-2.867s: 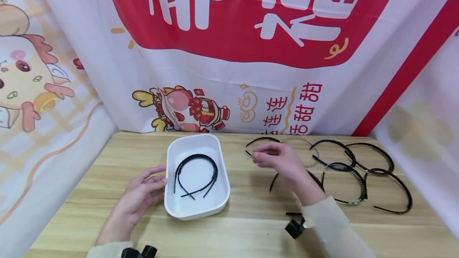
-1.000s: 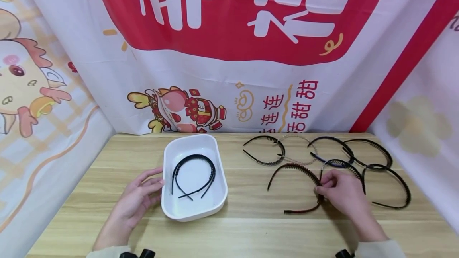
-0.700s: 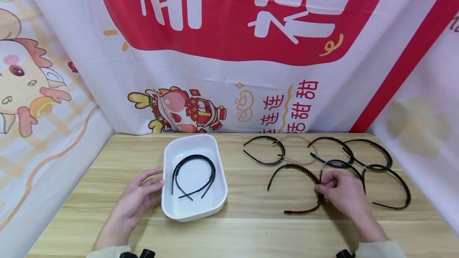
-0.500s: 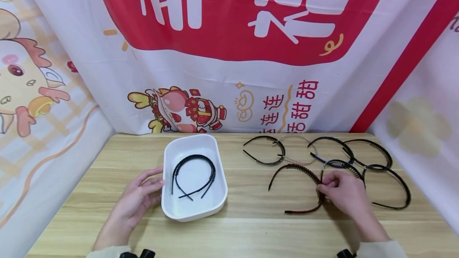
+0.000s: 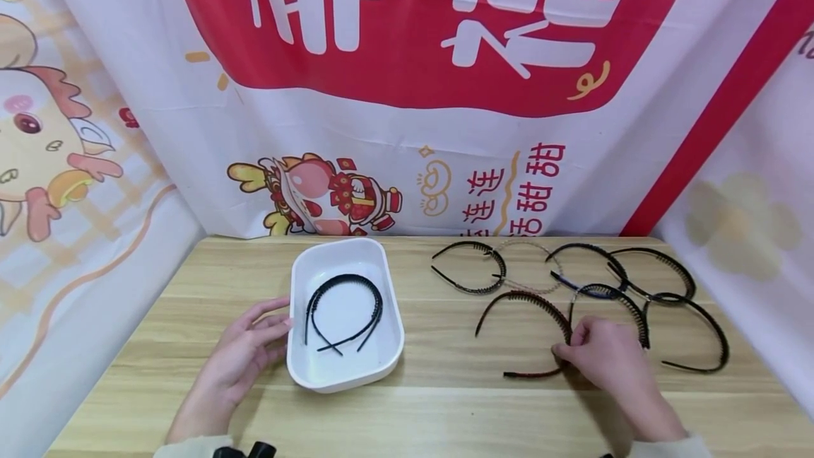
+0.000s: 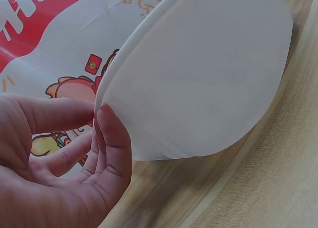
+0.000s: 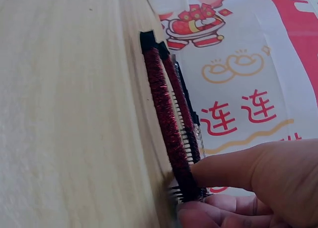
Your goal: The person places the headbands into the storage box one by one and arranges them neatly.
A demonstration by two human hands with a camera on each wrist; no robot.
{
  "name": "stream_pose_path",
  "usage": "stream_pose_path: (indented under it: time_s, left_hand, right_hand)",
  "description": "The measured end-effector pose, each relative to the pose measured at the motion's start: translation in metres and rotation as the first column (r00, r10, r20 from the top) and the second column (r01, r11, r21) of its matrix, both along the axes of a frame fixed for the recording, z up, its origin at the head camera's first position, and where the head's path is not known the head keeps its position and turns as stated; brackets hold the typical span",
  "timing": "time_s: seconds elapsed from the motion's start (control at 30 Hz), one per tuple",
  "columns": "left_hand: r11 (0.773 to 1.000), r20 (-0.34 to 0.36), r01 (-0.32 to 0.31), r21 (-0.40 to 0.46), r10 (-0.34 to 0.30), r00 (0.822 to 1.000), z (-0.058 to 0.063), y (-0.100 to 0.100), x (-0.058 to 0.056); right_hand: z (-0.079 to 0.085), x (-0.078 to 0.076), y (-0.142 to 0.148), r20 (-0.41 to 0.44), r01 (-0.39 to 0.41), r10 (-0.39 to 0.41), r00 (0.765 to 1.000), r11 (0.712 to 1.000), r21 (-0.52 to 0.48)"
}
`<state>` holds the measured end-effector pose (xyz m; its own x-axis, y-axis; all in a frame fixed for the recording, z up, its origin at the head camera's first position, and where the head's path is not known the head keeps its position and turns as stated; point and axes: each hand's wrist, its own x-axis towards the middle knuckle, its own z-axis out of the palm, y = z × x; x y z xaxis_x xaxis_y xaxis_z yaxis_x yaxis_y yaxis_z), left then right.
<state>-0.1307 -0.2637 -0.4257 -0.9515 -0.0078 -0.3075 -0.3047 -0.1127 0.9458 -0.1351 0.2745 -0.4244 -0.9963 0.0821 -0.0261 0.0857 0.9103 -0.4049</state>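
My right hand (image 5: 607, 355) pinches the curved top of a dark red headband (image 5: 528, 295) with comb teeth. In the right wrist view, thumb and fingers close on the headband (image 7: 164, 104), whose black-tipped ends point away from the hand. At the left, my left hand (image 5: 251, 341) touches the side of a white plastic box (image 5: 397, 324) with its fingertips. The left wrist view has these fingertips right at the rim of the box (image 6: 198, 79), the fingers loosely bent. Inside the box lie black headbands (image 5: 375, 295), crossing each other.
Behind the red headband lie a black headband (image 5: 467, 290) and a thin pale one (image 5: 528, 291). Several dark headbands (image 5: 721, 334) overlap at the right, close by my right hand. A printed cloth (image 5: 407, 182) hangs along the table's (image 5: 439, 415) back edge.
My right hand went from beside the back black headband rightward to the red one and pinches it. Just now its fingers shifted slightly toward me along it. The left hand keeps its place.
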Motion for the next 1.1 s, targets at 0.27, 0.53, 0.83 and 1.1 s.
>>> stream_pose_path:
  time_s: [0.27, 0.53, 0.83, 1.1]
  left_hand:
    - [1.000, 0.006, -0.007, 0.004, 0.007, 1.000, 0.0003, -0.0001, 0.0011]
    - [1.000, 0.007, -0.001, 0.001, 0.001, 1.000, 0.0006, 0.0004, 0.0012]
    - [1.000, -0.001, -0.004, 0.007, 0.004, 1.000, 0.0003, 0.0006, 0.0013]
    - [1.000, -0.013, -0.017, 0.016, 0.017, 1.000, -0.0012, 0.0008, 0.0016]
  right_hand:
    - [-0.0009, -0.0017, -0.0019, 0.017, 0.018, -0.018, 1.000, 1.000, -0.022]
    - [0.0004, -0.0016, 0.0021, 0.063, 0.064, -0.055, 0.996, 0.986, -0.156]
    - [0.0010, -0.0038, 0.0046, 0.165, 0.085, -0.035, 0.986, 0.947, -0.309]
    - [-0.0036, -0.0040, 0.0054, 0.209, 0.129, -0.027, 0.978, 0.861, -0.492]
